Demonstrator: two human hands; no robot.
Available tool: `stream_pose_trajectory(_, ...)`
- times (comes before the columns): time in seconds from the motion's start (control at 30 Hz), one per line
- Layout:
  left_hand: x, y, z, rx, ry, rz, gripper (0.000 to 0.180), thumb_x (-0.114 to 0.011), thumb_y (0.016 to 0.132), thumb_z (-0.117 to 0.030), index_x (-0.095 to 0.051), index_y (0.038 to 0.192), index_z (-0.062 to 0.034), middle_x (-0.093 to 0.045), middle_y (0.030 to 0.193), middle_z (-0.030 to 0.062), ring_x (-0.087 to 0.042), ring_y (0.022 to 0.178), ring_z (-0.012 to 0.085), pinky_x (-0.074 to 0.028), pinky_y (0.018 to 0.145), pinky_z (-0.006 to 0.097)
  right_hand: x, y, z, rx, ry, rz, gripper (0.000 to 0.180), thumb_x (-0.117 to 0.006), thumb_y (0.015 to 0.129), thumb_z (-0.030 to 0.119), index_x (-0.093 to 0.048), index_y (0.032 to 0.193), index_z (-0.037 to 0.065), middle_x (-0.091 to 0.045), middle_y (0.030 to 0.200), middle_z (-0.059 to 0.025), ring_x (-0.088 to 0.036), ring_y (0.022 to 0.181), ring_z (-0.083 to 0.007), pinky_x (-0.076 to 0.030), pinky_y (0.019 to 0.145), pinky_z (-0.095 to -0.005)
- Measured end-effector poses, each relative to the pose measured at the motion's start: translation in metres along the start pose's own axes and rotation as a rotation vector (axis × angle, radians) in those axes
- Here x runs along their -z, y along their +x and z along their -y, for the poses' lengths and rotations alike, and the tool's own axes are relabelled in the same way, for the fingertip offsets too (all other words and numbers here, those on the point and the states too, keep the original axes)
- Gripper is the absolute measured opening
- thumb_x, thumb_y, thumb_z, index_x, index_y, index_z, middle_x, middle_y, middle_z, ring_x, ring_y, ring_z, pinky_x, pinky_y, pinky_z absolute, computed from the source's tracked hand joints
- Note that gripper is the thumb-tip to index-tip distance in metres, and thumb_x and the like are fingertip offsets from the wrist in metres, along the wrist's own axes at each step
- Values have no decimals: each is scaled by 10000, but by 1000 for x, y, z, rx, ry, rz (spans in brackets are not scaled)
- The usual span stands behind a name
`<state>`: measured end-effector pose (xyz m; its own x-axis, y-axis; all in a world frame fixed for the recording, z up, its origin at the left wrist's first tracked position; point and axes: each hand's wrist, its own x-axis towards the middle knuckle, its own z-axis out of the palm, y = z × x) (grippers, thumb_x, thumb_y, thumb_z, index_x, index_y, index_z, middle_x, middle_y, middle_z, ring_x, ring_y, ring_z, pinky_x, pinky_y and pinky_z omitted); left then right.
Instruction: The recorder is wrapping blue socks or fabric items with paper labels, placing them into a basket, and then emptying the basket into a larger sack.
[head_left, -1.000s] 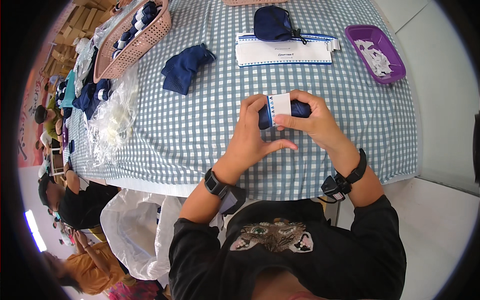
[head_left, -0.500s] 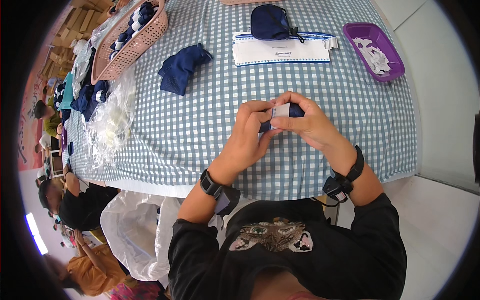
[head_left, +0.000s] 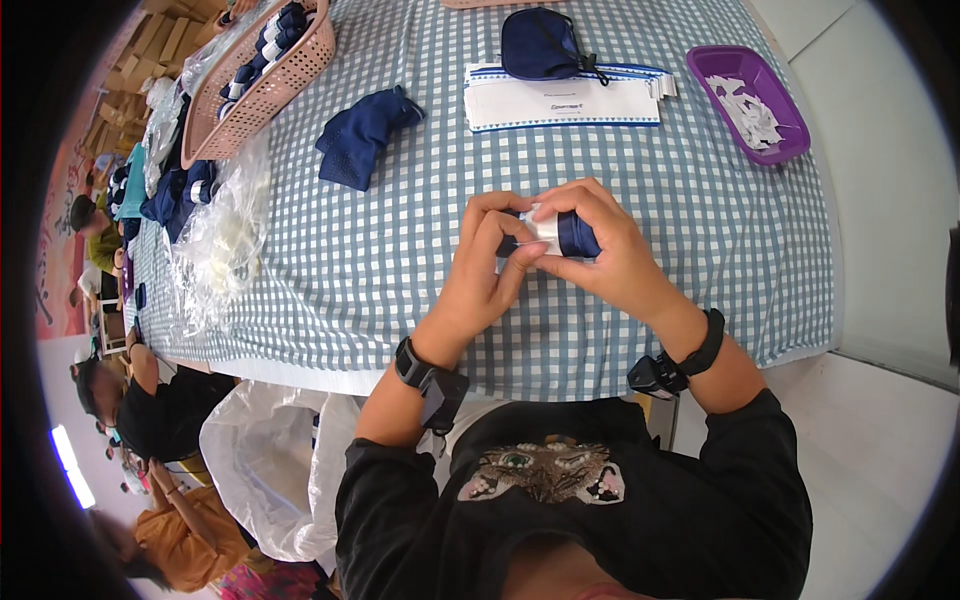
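Both hands, left hand (head_left: 490, 262) and right hand (head_left: 600, 250), grip a rolled navy cloth (head_left: 575, 235), its white paper band (head_left: 545, 226) partly wrapped. A loose navy cloth (head_left: 362, 135) waits far left on the checked counter (head_left: 400, 270).

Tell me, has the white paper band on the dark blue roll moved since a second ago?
Yes. The white paper band, earlier flat and open, now sits wrapped round the dark blue roll, no nearer the purple tray.

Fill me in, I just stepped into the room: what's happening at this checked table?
A person in a black top holds a small navy fabric bundle with a white paper band over the checked tablecloth. Left hand and right hand both pinch it, fingertips on the band. Further back lie loose navy fabric, a stack of white bands under a navy pouch, a pink basket and a purple tray.
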<state>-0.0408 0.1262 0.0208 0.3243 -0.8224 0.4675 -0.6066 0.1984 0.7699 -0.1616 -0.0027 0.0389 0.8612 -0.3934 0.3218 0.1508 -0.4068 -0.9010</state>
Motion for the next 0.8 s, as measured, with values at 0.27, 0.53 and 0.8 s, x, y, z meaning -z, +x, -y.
stream_pose_trajectory(0.27, -3, -2, -1, 128, -216, -140, 156, -693, 783, -76, -558, 834, -18, -491, 1124, 143, -507, 1050, 286, -475, 803, 345, 0, 0, -3, -34, 41, 61, 360, -746, 709, 66, -645, 1045, 146, -552, 1086, -64, -535, 1091, -243, -493, 886, -376)
stream_pose_trajectory(0.53, 20, 4, -13, -103, 421, -75, 239, -747, 664, -296, -735, 899, -255, -537, 1183, 56, -445, 1078, 207, -284, 934, 378, 9, 1, -2, 5, -70, -3, 389, -719, 693, 9, -658, 1046, 162, -556, 1091, -74, -549, 1079, -253, -508, 866, -362)
stream_pose_trajectory(0.8, 19, 8, -18, -96, 467, -101, 258, -727, 638, -356, -746, 884, -283, -594, 1106, 2, -433, 987, 182, -313, 853, 326, 11, 2, -1, 3, -84, -19, 414, -691, 686, -22, -656, 1056, 162, -549, 1093, -77, -544, 1085, -256, -504, 871, -357)
